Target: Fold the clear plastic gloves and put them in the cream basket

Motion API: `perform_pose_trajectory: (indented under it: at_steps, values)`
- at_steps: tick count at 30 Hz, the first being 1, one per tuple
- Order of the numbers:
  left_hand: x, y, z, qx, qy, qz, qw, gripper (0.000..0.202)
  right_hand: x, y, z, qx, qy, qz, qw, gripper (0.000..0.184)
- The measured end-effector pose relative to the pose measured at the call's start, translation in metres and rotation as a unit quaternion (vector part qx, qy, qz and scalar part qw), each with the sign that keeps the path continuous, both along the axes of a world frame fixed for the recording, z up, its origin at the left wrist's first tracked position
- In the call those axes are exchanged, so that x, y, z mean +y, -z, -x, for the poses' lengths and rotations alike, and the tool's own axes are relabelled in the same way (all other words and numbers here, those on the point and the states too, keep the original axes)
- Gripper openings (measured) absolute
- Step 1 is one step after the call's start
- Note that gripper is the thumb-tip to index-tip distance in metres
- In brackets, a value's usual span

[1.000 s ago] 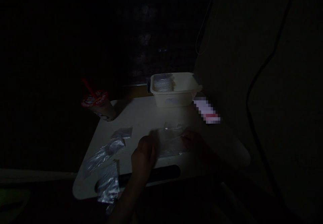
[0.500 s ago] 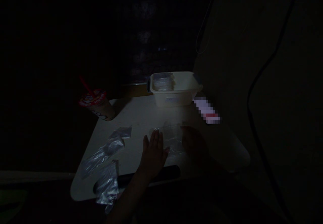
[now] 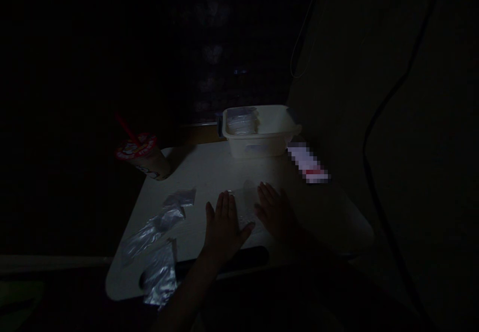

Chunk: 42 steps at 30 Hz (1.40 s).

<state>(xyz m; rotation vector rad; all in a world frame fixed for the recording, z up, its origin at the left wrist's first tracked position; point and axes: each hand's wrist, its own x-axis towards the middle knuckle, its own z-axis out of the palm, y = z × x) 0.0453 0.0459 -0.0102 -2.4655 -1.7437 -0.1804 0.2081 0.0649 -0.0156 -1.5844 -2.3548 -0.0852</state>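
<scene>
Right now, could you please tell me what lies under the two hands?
Clear plastic shows between the left hand and right hand, on the white table. What lies directly beneath both hands is covered, so the plastic's full outline cannot be seen.

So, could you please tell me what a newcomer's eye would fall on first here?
Probably the bright pixelated patch, just right of the pale tub near the far edge of the white table. Next might come the cup at the table's far left, with its red-patterned lid and red straw. In front, the left hand and right hand are spread palm-down, with thin clear plastic showing between them.
</scene>
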Motion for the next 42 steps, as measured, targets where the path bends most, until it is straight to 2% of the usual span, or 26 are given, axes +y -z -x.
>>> perform_pose_trajectory:
  at_steps: [4,7,9,11,14,17,21,25,27,31,36,42]
  values:
    - [0.001,-0.001,0.002,-0.017,0.002,0.003,1.000,0.079,0.002,0.000,-0.006,0.000,0.021,0.006,1.000,0.047]
    - [-0.001,-0.009,0.002,-0.044,0.016,-0.009,0.999,0.073,0.003,0.003,-0.009,0.017,0.021,0.002,1.000,0.045]
    - [-0.005,-0.016,0.000,-0.064,0.060,-0.014,0.996,0.061,0.003,0.006,-0.014,0.039,0.018,-0.018,0.999,0.044]
    - [-0.010,-0.020,-0.005,-0.083,0.133,-0.004,0.988,0.048,0.005,0.009,-0.022,0.052,0.023,-0.047,0.997,0.043]
    - [-0.016,-0.018,-0.013,-0.104,0.201,0.011,0.974,0.035,0.014,0.009,-0.040,0.035,0.093,-0.091,0.991,0.043]
    - [-0.017,-0.013,-0.018,-0.115,0.192,0.002,0.975,0.031,0.028,0.006,-0.061,0.010,0.150,-0.105,0.983,0.044]
    - [-0.017,-0.011,-0.019,-0.116,0.191,-0.012,0.975,0.028,0.047,0.007,-0.078,-0.023,0.112,-0.083,0.990,0.043]
    - [-0.016,-0.010,-0.019,-0.113,0.197,-0.024,0.974,0.029,0.061,0.013,-0.083,-0.022,0.150,-0.104,0.983,0.043]
    - [-0.016,-0.009,-0.019,-0.103,0.205,-0.033,0.973,0.029,0.064,0.013,-0.081,-0.011,0.139,-0.110,0.984,0.041]
    - [-0.014,-0.009,-0.020,-0.074,0.215,-0.048,0.973,0.028,0.054,0.007,-0.064,0.035,0.113,-0.137,0.983,0.037]
    - [-0.017,-0.016,-0.027,-0.089,0.201,-0.037,0.975,0.029,0.025,0.002,-0.042,0.088,0.034,-0.103,0.990,0.032]
    - [-0.018,-0.020,-0.036,-0.069,0.195,-0.023,0.978,0.025,0.006,-0.001,-0.039,0.128,0.023,-0.083,0.988,0.031]
